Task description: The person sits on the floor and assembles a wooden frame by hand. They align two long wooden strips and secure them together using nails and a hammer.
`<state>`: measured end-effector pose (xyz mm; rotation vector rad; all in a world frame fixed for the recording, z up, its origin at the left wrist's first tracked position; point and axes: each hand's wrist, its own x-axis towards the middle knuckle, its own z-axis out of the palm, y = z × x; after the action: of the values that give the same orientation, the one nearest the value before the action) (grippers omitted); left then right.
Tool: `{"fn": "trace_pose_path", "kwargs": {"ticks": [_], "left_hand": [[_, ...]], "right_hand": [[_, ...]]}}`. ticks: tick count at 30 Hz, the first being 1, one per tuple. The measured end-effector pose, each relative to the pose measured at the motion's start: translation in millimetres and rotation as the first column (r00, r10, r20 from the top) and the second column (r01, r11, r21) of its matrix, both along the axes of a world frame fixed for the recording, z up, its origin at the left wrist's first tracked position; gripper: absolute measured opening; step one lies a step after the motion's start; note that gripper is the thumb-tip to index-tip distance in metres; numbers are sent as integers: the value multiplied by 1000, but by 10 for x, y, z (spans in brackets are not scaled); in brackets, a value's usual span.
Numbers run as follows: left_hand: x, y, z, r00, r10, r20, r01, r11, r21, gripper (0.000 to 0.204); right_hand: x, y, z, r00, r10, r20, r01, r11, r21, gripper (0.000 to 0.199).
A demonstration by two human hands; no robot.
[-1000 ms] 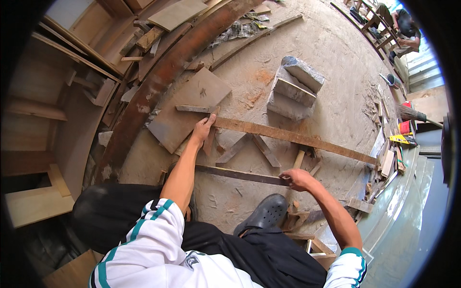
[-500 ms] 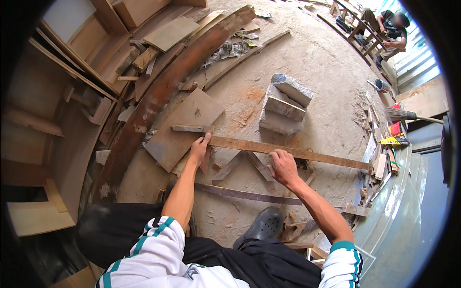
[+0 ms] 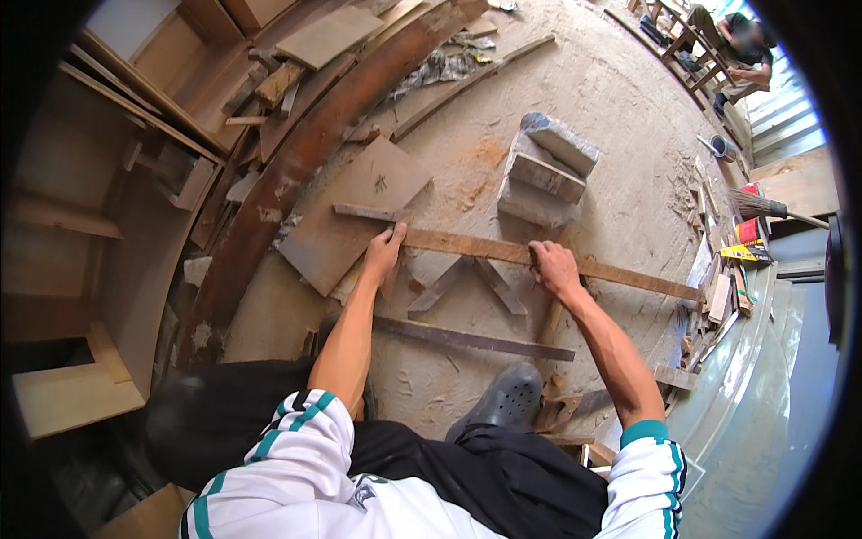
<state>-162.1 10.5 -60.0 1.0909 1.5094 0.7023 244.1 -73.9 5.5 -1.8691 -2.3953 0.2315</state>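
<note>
A long, narrow wooden strip (image 3: 637,280) stretches across in front of me, from the square board on the left to the scrap pile on the right. My left hand (image 3: 386,251) is closed around its left end. Near the strip's middle, my right hand (image 3: 554,269) grips it with bent fingers. Just beyond my left hand a short wooden piece (image 3: 366,213) meets the strip's end; whether they are joined I cannot tell. Below the strip, two short wood pieces (image 3: 440,289) form an upturned V on the floor. A dark strip (image 3: 471,340) lies nearer my feet.
A square board (image 3: 359,211) lies at left beside a long rusty-brown beam (image 3: 296,171). Beyond the strip sits a grey block (image 3: 548,171) with a wooden piece on it. At right are wood scraps (image 3: 718,296), a broom (image 3: 759,205) and glass-like sheets (image 3: 745,386). Another person (image 3: 741,63) sits far right.
My right hand has moved up and right and closed on the strip, where its fingers earlier rested at the near edge. The whole view has shifted slightly.
</note>
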Motion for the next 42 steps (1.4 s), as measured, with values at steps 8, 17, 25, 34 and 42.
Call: {"fn": "trace_pose_path", "kwargs": {"ticks": [8, 17, 25, 34, 42], "left_hand": [[187, -164, 263, 970, 90, -224, -46, 980, 196, 65], [85, -38, 291, 981, 123, -154, -102, 985, 138, 47], [86, -37, 314, 996, 87, -28, -86, 996, 36, 58], [63, -8, 365, 994, 104, -25, -104, 995, 6, 54], [60, -27, 300, 979, 169, 111, -166, 986, -31, 46]], "right_hand": [[59, -15, 0, 1000, -26, -3, 26, 998, -64, 55], [44, -7, -33, 999, -27, -38, 27, 999, -18, 54], [50, -24, 17, 999, -41, -31, 38, 997, -72, 54], [-91, 18, 18, 999, -32, 10, 33, 995, -91, 58], [-94, 32, -51, 1000, -13, 0, 13, 996, -86, 60]]}}
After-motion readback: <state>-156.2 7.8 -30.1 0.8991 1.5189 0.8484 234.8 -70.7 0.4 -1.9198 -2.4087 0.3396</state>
